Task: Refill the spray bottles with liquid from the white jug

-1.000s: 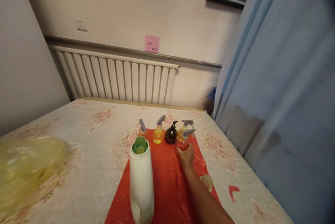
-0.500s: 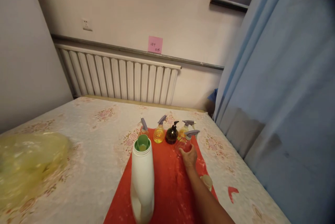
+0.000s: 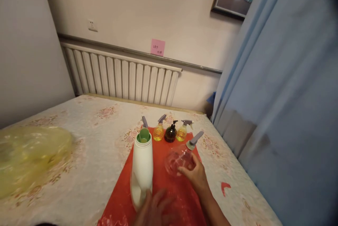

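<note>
My right hand (image 3: 194, 175) is wrapped round a clear spray bottle (image 3: 179, 161) with a grey trigger head, lifted and tilted over the red sheet (image 3: 163, 169). Low in the view, my left hand (image 3: 155, 208) is smeared by motion beside the foot of a tall white bottle (image 3: 142, 169); its fingers are too blurred to read. A green cup-like piece (image 3: 144, 136) sits in that bottle's mouth. Behind stand a yellow-filled spray bottle (image 3: 158, 132), a dark pump bottle (image 3: 170, 133) and another yellow spray bottle (image 3: 181, 132). One more grey trigger head (image 3: 144, 121) shows, its bottle mostly hidden.
A crumpled yellow plastic bag (image 3: 34, 155) lies on the flowered cover (image 3: 97, 155) at left. A red scrap (image 3: 225, 188) is at right. Beyond are a white radiator (image 3: 126, 78) and wall; a blue curtain (image 3: 258, 95) hangs along the right.
The clear spray bottle has been lifted, brought nearer and tilted by my right hand. My left hand has come into view at the bottom, by the white bottle.
</note>
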{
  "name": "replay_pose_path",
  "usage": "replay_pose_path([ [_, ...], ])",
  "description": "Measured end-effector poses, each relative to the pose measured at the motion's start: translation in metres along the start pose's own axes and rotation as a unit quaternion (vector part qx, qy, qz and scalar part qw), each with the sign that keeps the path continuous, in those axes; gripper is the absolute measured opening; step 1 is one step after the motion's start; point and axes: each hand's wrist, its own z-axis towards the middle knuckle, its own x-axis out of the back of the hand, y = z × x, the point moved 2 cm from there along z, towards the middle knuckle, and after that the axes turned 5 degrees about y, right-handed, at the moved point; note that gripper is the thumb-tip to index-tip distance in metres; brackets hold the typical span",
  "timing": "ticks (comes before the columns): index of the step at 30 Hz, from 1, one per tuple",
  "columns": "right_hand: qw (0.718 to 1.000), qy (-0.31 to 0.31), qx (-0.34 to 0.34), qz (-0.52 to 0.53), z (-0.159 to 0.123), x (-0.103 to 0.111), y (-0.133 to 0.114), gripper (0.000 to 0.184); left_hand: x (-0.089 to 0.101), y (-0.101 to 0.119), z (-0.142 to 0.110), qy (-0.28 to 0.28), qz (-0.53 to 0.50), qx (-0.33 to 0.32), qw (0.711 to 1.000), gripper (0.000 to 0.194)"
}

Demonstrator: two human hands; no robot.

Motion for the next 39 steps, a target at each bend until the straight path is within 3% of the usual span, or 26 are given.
replay_pose_path([
  [1,0.999,-0.041,-0.013,0.028,-0.013,0.002,-0.01,0.064,-0.008,0.002,0.005,-0.032,-0.042,-0.02,0.998,0.087],
  [4,0.993,-0.105,-0.017,0.047,-0.05,0.009,-0.039,0.064,-0.031,0.007,0.008,-0.113,-0.108,-0.053,0.986,0.076],
  [10,0.991,-0.132,-0.021,0.022,-0.087,0.022,-0.079,0.057,-0.044,-0.003,0.001,-0.097,-0.135,-0.071,0.984,0.055],
  [13,0.994,-0.094,-0.008,0.049,-0.087,0.025,-0.086,0.054,-0.042,-0.012,-0.001,-0.113,-0.112,-0.096,0.983,0.054],
  [17,0.999,0.025,0.021,0.037,-0.082,0.019,-0.089,0.024,-0.042,-0.023,-0.005,-0.127,-0.079,-0.141,0.979,0.053],
  [20,0.999,0.03,0.019,0.04,-0.085,0.01,-0.096,0.015,-0.047,-0.025,-0.011,-0.112,-0.069,-0.155,0.979,0.054],
  [24,0.988,-0.105,0.045,0.1,-0.094,0.005,-0.111,0.018,-0.062,-0.019,-0.025,-0.099,-0.069,-0.165,0.979,0.056],
  [27,0.954,-0.277,0.065,0.089,-0.099,0.007,-0.123,0.02,-0.066,-0.02,-0.031,-0.101,-0.055,-0.105,0.988,0.055],
  [29,0.941,-0.323,0.072,0.069,-0.1,0.008,-0.127,0.021,-0.062,-0.025,-0.029,-0.095,-0.06,-0.066,0.991,0.054],
  [31,0.955,-0.282,0.081,0.051,-0.1,0.009,-0.126,0.026,-0.055,-0.031,-0.025,-0.078,-0.075,-0.05,0.993,0.057],
  [34,0.991,-0.124,0.048,0.032,-0.103,0.007,-0.117,0.035,-0.045,-0.035,-0.019,-0.053,-0.092,-0.056,0.993,0.057],
  [36,0.999,-0.04,0.006,0.027,-0.107,0.005,-0.11,0.03,-0.041,-0.035,-0.018,-0.043,-0.094,-0.057,0.993,0.056],
  [39,0.999,-0.002,-0.02,0.031,-0.113,0.003,-0.104,0.023,-0.038,-0.033,-0.018,-0.025,-0.117,-0.047,0.992,0.054],
])
